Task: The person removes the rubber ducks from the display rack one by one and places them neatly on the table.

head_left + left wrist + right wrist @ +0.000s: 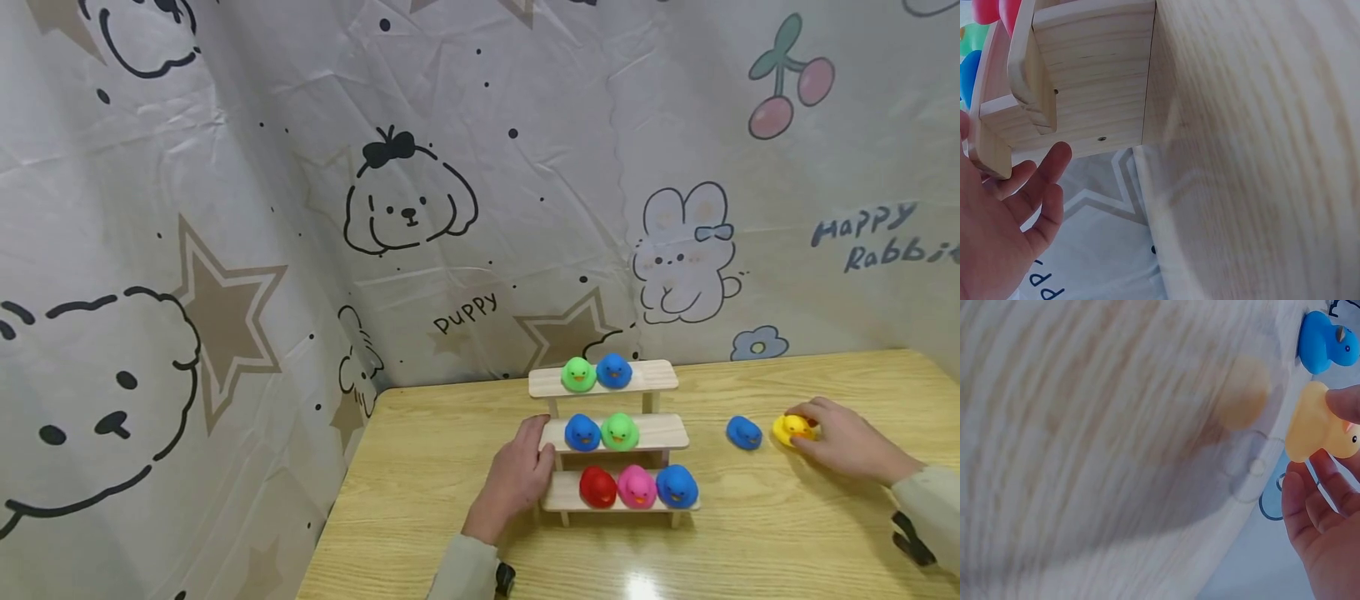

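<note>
A three-tier wooden stand (660,433) holds several rubber ducks. My left hand (521,471) grips the left end of its middle tier; in the left wrist view some fingers (1054,212) are bent beside the boards, and the thumb is mostly out of frame. With thumb and fingers my right hand (847,442) pinches a yellow rubber duck (1310,422). A gap to its reflection shows that duck slightly off the table. Just left of it, a blue rubber duck (744,432) sits on the tabletop.
Green (578,375) and blue (614,372) ducks stand on the top tier. Blue (582,432) and green (620,432) ones share the middle. Red (597,487), pink (637,487) and blue (678,486) ducks line the bottom. A printed curtain (480,200) hangs behind the wooden table (427,467).
</note>
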### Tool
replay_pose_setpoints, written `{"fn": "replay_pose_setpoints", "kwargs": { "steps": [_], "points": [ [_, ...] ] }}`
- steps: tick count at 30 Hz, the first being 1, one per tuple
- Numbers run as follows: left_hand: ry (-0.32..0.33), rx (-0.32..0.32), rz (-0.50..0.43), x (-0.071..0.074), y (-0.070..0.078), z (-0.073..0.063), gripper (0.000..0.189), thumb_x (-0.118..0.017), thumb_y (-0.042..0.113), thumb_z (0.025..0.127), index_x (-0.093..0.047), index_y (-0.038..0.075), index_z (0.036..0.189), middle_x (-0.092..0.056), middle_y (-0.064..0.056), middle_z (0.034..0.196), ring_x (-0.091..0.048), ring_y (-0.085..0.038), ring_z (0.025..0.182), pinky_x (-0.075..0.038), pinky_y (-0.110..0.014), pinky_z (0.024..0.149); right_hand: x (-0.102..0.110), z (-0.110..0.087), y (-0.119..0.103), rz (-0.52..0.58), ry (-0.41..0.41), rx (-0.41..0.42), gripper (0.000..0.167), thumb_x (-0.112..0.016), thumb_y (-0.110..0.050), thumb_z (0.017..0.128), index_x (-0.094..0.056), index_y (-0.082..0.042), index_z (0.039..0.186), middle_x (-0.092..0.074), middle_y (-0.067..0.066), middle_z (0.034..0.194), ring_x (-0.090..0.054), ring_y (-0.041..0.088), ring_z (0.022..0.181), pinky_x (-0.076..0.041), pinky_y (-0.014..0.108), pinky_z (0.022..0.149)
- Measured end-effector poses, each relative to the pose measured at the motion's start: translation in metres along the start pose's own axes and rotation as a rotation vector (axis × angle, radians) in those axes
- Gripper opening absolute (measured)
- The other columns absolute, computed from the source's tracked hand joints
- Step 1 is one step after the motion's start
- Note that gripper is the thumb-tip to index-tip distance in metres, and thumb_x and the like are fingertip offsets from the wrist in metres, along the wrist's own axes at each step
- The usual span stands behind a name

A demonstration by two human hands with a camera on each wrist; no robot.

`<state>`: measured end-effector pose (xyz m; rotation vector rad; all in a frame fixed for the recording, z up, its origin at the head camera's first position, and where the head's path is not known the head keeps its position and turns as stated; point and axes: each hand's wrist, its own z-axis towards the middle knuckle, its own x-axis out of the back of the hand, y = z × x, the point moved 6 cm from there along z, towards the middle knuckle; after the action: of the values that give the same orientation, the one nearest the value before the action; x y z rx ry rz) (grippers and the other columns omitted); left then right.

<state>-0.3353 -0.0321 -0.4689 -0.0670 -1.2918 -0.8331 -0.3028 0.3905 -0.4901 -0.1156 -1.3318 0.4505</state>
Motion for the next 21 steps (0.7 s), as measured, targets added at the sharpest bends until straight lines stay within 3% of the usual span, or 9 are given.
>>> {"fn": "replay_pose_setpoints", "kwargs": {
  "steps": [21],
  "points": [
    [-0.017,0.005,0.011,0.0005,-0.0002,-0.0001,0.046,-0.03,0.03,0.1,-0.039,0.007,0.139,-0.044,-0.007,0.138,-0.054,-0.022,0.113,-0.046,-0.038,0.092,-0.0056,0.0051,0.002,0.032,-0.063,0.009,0.037,-0.072,-0.005,0.074,-0.06,0.012,0.105,-0.058,0.021,0.096,-0.056,0.035,0.085,-0.047,0.054,0.074]
  ]
}}
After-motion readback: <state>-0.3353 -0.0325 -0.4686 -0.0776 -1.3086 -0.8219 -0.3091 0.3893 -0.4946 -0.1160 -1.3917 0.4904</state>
